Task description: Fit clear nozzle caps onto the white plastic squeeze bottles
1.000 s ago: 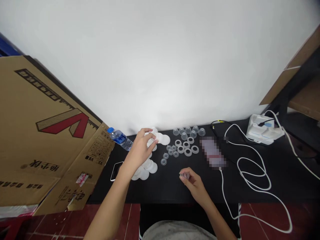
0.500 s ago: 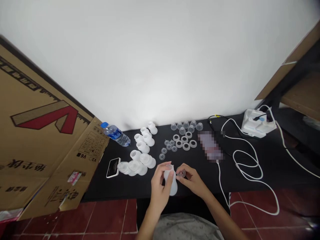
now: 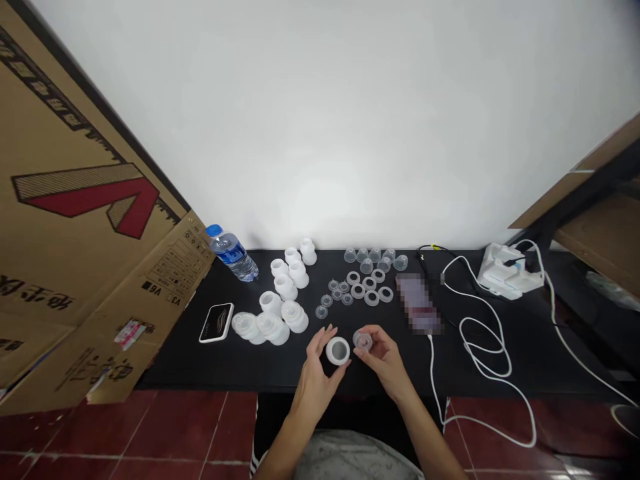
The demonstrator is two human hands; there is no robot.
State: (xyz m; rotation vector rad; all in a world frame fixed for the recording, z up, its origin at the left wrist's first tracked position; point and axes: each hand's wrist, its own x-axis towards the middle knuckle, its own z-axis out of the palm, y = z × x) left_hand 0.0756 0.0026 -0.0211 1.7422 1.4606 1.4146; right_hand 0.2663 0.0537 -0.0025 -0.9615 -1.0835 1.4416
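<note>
My left hand (image 3: 317, 373) is wrapped round a white baby bottle (image 3: 338, 351), its round open mouth facing up at me. Close to its right, my right hand (image 3: 385, 357) pinches a translucent bottle nipple (image 3: 363, 341), which looks set in a ring; the two pieces are apart. Several white bottles with open necks (image 3: 286, 287) stand to the left. In front of them are bottles topped with nipples (image 3: 273, 327). Beyond my hands lie several loose clear nipples (image 3: 337, 294), screw rings (image 3: 371, 298) and clear dome caps (image 3: 367, 266).
A water bottle (image 3: 233, 253) and a white-framed device (image 3: 217, 323) are at the left, by a large cardboard box (image 3: 100, 267). To the right lie a blurred phone (image 3: 417, 303), a white cable (image 3: 493, 380) and a white power strip (image 3: 510, 270) on the black table (image 3: 200, 373).
My left hand has tipped the bottle so its mouth now faces me. My right hand has turned the nipple more into view. The whole view has shifted slightly.
</note>
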